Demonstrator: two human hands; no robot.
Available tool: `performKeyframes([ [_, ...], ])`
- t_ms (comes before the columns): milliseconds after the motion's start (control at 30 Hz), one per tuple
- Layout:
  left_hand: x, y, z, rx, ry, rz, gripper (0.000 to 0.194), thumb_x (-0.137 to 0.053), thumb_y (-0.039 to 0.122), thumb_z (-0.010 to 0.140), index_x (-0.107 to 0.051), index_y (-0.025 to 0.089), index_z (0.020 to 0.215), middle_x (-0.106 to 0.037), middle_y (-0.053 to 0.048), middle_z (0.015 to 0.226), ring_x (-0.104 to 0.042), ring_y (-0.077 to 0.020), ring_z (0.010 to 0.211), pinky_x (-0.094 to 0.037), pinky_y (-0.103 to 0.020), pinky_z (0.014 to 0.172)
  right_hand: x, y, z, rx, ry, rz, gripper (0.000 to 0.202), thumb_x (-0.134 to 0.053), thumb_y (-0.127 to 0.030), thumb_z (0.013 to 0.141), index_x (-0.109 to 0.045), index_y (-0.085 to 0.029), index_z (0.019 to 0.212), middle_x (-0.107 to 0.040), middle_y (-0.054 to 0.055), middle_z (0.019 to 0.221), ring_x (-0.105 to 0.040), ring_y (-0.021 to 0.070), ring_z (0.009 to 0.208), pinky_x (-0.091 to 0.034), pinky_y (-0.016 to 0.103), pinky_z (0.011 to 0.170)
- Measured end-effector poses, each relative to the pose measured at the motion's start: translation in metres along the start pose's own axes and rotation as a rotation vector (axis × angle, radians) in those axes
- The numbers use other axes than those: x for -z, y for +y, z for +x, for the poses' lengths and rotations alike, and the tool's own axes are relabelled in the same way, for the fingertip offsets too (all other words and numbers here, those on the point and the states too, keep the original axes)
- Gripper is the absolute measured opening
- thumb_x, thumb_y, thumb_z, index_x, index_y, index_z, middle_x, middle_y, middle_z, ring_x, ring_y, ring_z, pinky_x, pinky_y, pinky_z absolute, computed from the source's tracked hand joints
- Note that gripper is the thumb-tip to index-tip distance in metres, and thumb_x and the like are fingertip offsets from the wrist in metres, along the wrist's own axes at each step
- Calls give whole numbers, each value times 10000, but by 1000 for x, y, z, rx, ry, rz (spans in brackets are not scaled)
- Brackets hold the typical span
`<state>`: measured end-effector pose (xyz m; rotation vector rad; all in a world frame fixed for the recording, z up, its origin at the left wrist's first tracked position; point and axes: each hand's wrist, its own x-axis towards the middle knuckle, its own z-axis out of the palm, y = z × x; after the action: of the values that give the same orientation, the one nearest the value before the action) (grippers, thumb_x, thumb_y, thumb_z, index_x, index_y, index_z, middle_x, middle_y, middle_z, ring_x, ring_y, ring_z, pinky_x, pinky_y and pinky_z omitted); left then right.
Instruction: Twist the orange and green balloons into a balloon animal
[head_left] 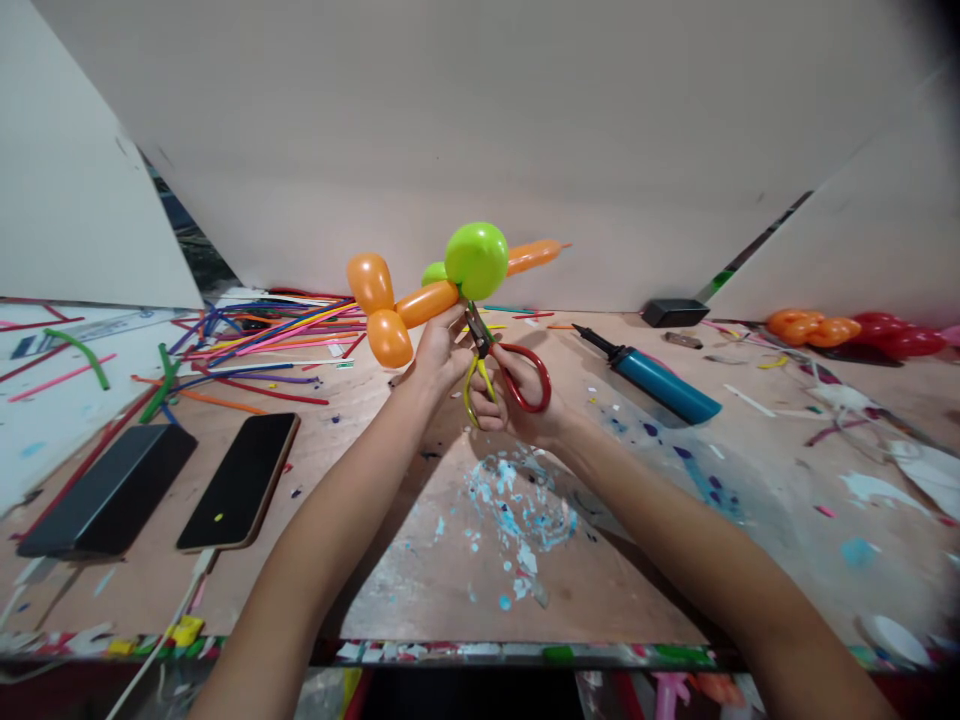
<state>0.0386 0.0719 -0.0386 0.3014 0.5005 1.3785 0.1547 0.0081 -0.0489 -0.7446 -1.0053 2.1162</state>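
Observation:
My left hand (442, 350) is closed around the middle of a twisted balloon figure, just under its green bubbles. The figure has an orange balloon (426, 302) with two round lobes on the left and a thin tail pointing right, plus a large round green balloon (478, 260) at its centre. In my right hand (517, 400) is a pair of scissors (536, 385) with one red and one yellow handle loop. Their blades point up at the underside of the green balloon, close to my left fingers. Whether they touch the rubber I cannot tell.
Many uninflated balloons (292, 325) lie heaped at the back left. A phone (240, 485) and a dark block (109, 490) are at the left. On the right lie a blue hand pump (660, 385), a black box (675, 312) and orange twisted balloons (810, 328). A pale panel (420, 130) stands behind.

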Motion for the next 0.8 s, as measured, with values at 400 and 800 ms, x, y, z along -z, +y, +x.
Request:
performKeyframes([
  [400, 4, -9, -1, -31, 8, 69, 71, -664, 121, 772, -608, 160, 789, -579, 1, 798, -556, -128, 750, -504, -268, 680, -13, -7, -9, -28, 33, 107, 695, -112, -578, 1043, -526, -179, 653, -414, -14, 485, -358, 101, 411, -311, 203, 408],
  [800, 8, -18, -2, -9, 26, 111, 162, -704, 126, 714, -638, 169, 856, -620, -9, 794, -584, -132, 708, -522, -255, 658, -17, -9, -14, -55, 59, 142, 676, -200, -619, 1030, -503, -168, 627, -393, -15, 483, -323, 84, 423, -309, 165, 396],
])
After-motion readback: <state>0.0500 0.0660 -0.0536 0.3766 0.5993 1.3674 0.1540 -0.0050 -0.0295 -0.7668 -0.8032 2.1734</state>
